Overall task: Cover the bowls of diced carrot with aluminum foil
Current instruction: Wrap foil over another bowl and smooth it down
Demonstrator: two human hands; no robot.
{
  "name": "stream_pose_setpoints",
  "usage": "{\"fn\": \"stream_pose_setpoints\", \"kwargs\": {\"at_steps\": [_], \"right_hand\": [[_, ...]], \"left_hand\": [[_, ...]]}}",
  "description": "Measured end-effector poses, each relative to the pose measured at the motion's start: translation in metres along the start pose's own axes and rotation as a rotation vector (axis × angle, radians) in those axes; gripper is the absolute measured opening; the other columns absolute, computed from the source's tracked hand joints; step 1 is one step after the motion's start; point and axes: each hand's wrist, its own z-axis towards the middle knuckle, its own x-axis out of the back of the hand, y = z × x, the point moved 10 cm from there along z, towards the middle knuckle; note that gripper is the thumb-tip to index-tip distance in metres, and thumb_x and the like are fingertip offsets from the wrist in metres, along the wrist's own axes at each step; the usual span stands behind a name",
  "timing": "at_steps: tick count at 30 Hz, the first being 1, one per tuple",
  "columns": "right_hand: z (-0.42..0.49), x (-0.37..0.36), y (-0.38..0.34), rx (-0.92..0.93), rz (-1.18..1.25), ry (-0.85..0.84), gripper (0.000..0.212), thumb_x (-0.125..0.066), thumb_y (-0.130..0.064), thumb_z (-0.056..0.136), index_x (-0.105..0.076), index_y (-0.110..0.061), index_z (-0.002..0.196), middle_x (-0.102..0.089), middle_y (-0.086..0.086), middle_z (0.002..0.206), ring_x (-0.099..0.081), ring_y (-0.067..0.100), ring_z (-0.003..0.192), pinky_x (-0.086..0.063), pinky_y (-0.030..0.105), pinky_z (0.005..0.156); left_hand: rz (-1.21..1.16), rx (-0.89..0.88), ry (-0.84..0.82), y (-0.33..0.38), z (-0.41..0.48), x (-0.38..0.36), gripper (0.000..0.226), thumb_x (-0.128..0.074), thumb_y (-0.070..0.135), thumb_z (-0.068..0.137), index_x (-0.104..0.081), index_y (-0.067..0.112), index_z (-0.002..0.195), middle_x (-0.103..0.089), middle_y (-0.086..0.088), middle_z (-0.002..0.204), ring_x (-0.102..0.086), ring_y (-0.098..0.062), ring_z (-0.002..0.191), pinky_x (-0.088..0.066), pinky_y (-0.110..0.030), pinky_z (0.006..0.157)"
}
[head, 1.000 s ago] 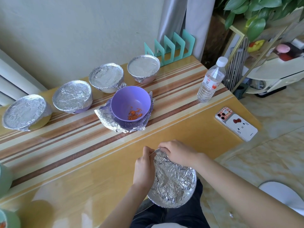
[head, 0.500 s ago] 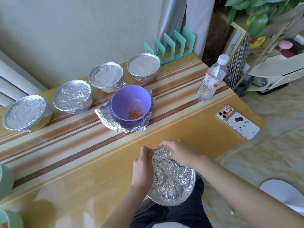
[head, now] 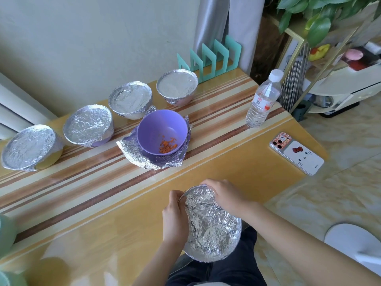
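A crumpled round sheet of aluminum foil [head: 210, 223] hangs over the table's near edge. My left hand [head: 175, 215] pinches its upper left rim, and my right hand [head: 222, 195] grips its top edge. An uncovered purple bowl [head: 162, 133] with a little diced carrot [head: 167, 146] stands on a loose foil sheet [head: 134, 155] at mid table. Behind it, several bowls sit in a row with foil over their tops: a yellow one [head: 28, 147], a purple one [head: 88, 125], a white one [head: 130, 99] and one far right [head: 177, 85].
A water bottle [head: 263, 100] stands at the right, with a phone [head: 296, 152] lying nearer the right edge. A teal rack [head: 210, 56] stands at the back. Green bowls [head: 6, 234] peek in at the left edge. Shelves and a plant stand beyond the table.
My hands have shifted slightly on the foil's upper edge; the sheet stays draped over the near table edge. The bowls have not moved.
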Motion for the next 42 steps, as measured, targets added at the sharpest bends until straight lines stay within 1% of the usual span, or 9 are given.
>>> {"fn": "stream_pose_setpoints", "kwargs": {"at_steps": [3, 6, 11, 19, 26, 29, 33, 38, 42], "right_hand": [[-0.003, 0.003, -0.004, 0.028, -0.023, 0.039, 0.051, -0.041, 0.011, 0.092, -0.046, -0.013, 0.136, -0.063, 0.010, 0.117, -0.044, -0.009, 0.059, -0.042, 0.005, 0.057], [-0.003, -0.001, -0.004, 0.038, -0.066, 0.052, 0.053, -0.041, 0.012, 0.090, -0.045, -0.015, 0.136, -0.061, 0.005, 0.123, -0.058, 0.003, 0.076, -0.045, 0.012, 0.063], [0.001, -0.008, -0.014, 0.104, -0.108, 0.039, 0.052, -0.037, 0.012, 0.091, -0.042, -0.012, 0.137, -0.053, 0.002, 0.133, -0.056, 0.018, 0.113, -0.048, 0.029, 0.093], [0.011, -0.009, -0.009, 0.104, -0.099, 0.032, 0.037, -0.045, 0.007, 0.093, -0.055, -0.008, 0.124, -0.064, 0.005, 0.121, -0.063, 0.015, 0.104, -0.048, 0.014, 0.077], [0.008, -0.012, 0.008, 0.040, 0.021, 0.073, 0.031, -0.040, -0.022, 0.100, -0.060, -0.006, 0.118, -0.069, 0.007, 0.084, -0.050, 0.010, 0.053, -0.040, 0.015, 0.052], [0.006, -0.018, 0.017, 0.013, 0.037, 0.030, 0.029, -0.040, -0.021, 0.101, -0.060, -0.009, 0.118, -0.070, 0.011, 0.090, -0.051, 0.008, 0.050, -0.047, 0.022, 0.056], [0.001, -0.021, 0.020, -0.017, 0.097, -0.007, 0.029, -0.038, -0.023, 0.101, -0.060, -0.004, 0.108, -0.050, -0.004, 0.061, -0.040, 0.004, 0.042, -0.032, 0.017, 0.047], [0.000, -0.021, 0.032, -0.054, 0.111, 0.048, 0.025, -0.039, -0.020, 0.101, -0.060, -0.007, 0.097, -0.046, 0.000, 0.057, -0.031, 0.009, 0.044, -0.026, 0.023, 0.048], [0.001, -0.019, 0.031, -0.063, 0.119, 0.044, 0.022, -0.040, -0.017, 0.101, -0.060, -0.009, 0.094, -0.042, -0.003, 0.054, -0.030, 0.010, 0.044, -0.025, 0.024, 0.047]], "left_hand": [[0.040, -0.100, -0.100, 0.010, 0.002, -0.006, 0.013, -0.047, 0.012, 0.096, -0.050, 0.014, 0.108, -0.058, 0.009, 0.124, -0.062, -0.016, 0.087, -0.041, -0.025, 0.066], [0.069, -0.156, -0.197, 0.018, 0.009, -0.011, 0.019, -0.047, 0.017, 0.097, -0.056, 0.017, 0.113, -0.066, 0.009, 0.099, -0.057, -0.005, 0.080, -0.038, -0.016, 0.065], [0.106, -0.154, -0.176, 0.016, 0.018, -0.009, 0.018, -0.048, 0.009, 0.095, -0.063, 0.016, 0.101, -0.065, 0.003, 0.071, -0.056, -0.012, 0.062, -0.041, -0.027, 0.061], [0.141, -0.172, -0.130, 0.022, 0.015, -0.008, 0.018, -0.049, 0.005, 0.094, -0.063, 0.014, 0.102, -0.051, 0.014, 0.062, -0.044, -0.006, 0.050, -0.029, -0.023, 0.052], [0.128, -0.136, -0.111, 0.016, 0.012, -0.003, 0.018, -0.049, 0.007, 0.095, -0.064, 0.013, 0.101, -0.062, 0.005, 0.069, -0.054, -0.015, 0.057, -0.037, -0.025, 0.055], [0.116, -0.110, -0.151, 0.014, 0.009, -0.008, 0.020, -0.047, 0.007, 0.095, -0.064, 0.015, 0.102, -0.067, 0.004, 0.078, -0.058, -0.015, 0.064, -0.040, -0.022, 0.060], [0.108, -0.097, -0.159, 0.011, 0.005, -0.008, 0.020, -0.048, 0.008, 0.095, -0.065, 0.015, 0.102, -0.067, 0.005, 0.078, -0.059, -0.013, 0.065, -0.039, -0.014, 0.059], [0.092, -0.031, -0.140, 0.001, 0.008, -0.006, 0.020, -0.047, 0.012, 0.096, -0.065, 0.015, 0.104, -0.069, 0.000, 0.077, -0.060, -0.016, 0.067, -0.041, -0.023, 0.062], [0.076, -0.027, -0.132, 0.003, 0.007, -0.005, 0.020, -0.047, 0.011, 0.096, -0.065, 0.015, 0.103, -0.068, 0.002, 0.075, -0.059, -0.014, 0.064, -0.038, -0.013, 0.057]]}}
